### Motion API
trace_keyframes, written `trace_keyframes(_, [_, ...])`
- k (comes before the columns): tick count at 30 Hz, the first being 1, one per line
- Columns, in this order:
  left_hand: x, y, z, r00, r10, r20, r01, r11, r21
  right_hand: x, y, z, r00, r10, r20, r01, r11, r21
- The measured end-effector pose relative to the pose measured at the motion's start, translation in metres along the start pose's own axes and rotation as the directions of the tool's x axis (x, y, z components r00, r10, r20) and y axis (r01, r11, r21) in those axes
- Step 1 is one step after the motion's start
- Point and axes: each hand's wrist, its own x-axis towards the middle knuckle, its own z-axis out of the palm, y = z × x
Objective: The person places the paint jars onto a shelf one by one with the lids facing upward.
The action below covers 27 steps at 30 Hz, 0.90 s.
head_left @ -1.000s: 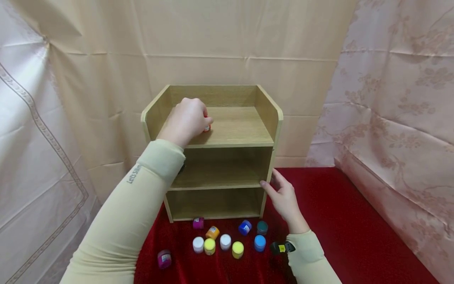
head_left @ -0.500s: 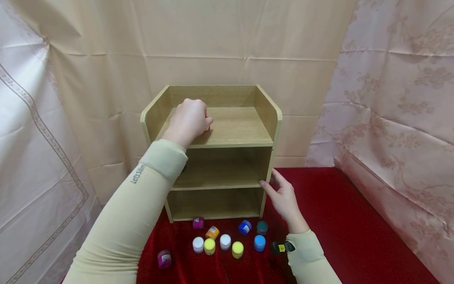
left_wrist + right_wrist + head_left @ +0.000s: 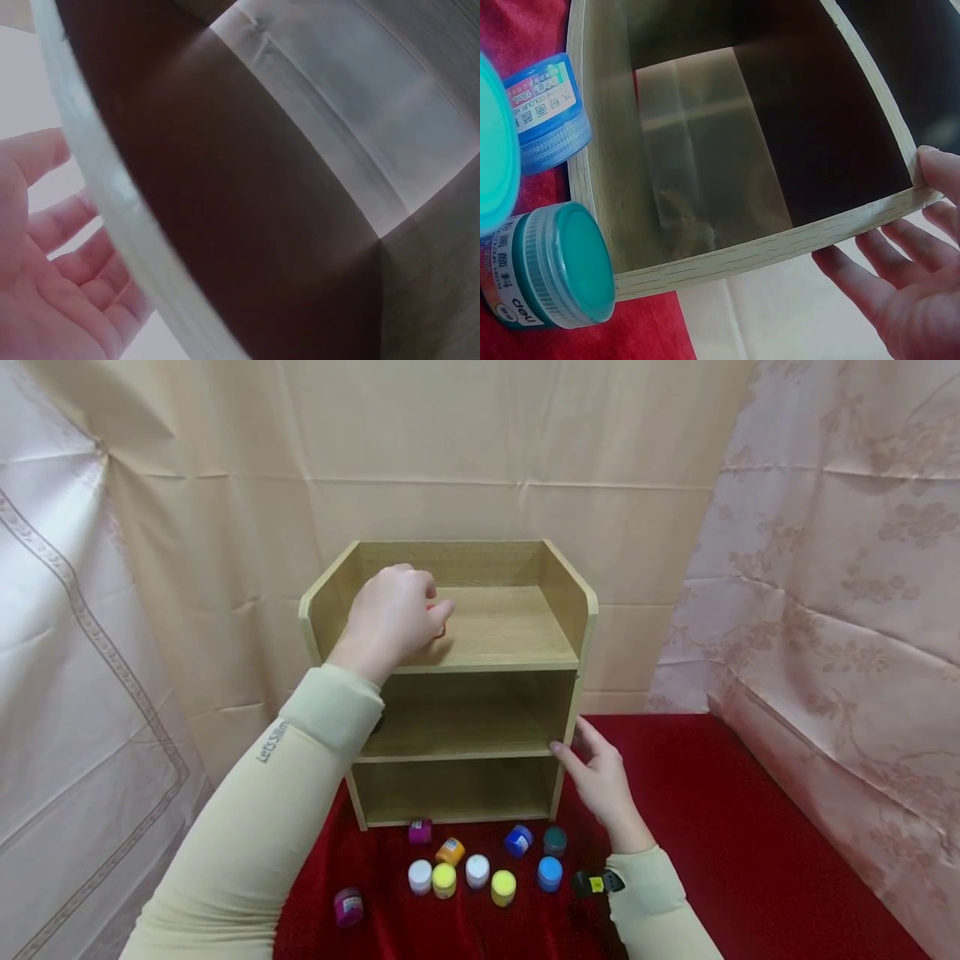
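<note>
In the head view, my left hand point(image 3: 393, 614) reaches over the top board of a wooden shelf unit point(image 3: 510, 627), close above a small red-topped jar point(image 3: 440, 631). The thumb and forefinger stand apart beside the jar, which is mostly hidden by the hand. The left wrist view shows the left hand's loosely bent fingers point(image 3: 75, 247) past the board's pale edge, with no jar visible there. Lower down, my right hand point(image 3: 603, 781) holds the unit's right side panel. Its thumb is on the front edge at the middle board, its fingers along the outer face.
Several paint jars lie or stand on the red cloth point(image 3: 750, 827) before the unit, among them a purple jar point(image 3: 348, 907), an orange jar point(image 3: 450, 852), a yellow jar point(image 3: 503, 887) and a light blue jar point(image 3: 550, 874). A beige curtain point(image 3: 465, 460) hangs behind.
The left thumb and forefinger have spread apart, showing the red jar top between them, and the left forearm has shifted slightly left. The right hand and the jars on the cloth stay put.
</note>
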Motion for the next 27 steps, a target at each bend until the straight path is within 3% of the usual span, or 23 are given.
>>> trace_keyframes(3, [-0.009, -0.001, -0.001, 0.998, 0.04, -0.055, -0.04, 0.999, -0.008, 0.0, 0.001, 0.0, 1.0, -0.001, -0.003, 0.001, 1.0, 0.004])
trace_keyframes(6, [-0.021, -0.005, 0.002, 0.984, 0.1, -0.15, -0.104, 0.994, -0.021, 0.0, 0.001, 0.001, 1.0, -0.002, 0.004, 0.002, 1.0, 0.004])
trace_keyframes(9, [-0.035, -0.009, 0.008, 0.955, 0.157, -0.25, -0.171, 0.985, -0.036, 0.0, 0.0, 0.001, 1.0, 0.001, 0.01, -0.001, 1.0, 0.008])
trace_keyframes(14, [-0.059, -0.014, 0.023, 0.89, 0.264, -0.371, -0.292, 0.956, -0.018, -0.001, -0.001, 0.0, 1.0, 0.006, 0.004, -0.006, 1.0, 0.009])
trace_keyframes(22, [-0.094, -0.017, 0.032, 0.81, 0.407, -0.422, -0.419, 0.905, 0.068, -0.001, -0.001, 0.001, 1.0, 0.006, 0.001, -0.006, 1.0, -0.001])
trace_keyframes(25, [-0.105, -0.015, 0.032, 0.794, 0.431, -0.428, -0.45, 0.891, 0.061, 0.0, 0.0, 0.0, 1.0, 0.012, 0.0, -0.012, 1.0, -0.004])
trace_keyframes(27, [-0.111, -0.015, 0.033, 0.794, 0.438, -0.421, -0.46, 0.886, 0.053, 0.001, 0.001, 0.0, 1.0, 0.017, -0.002, -0.017, 1.0, -0.006])
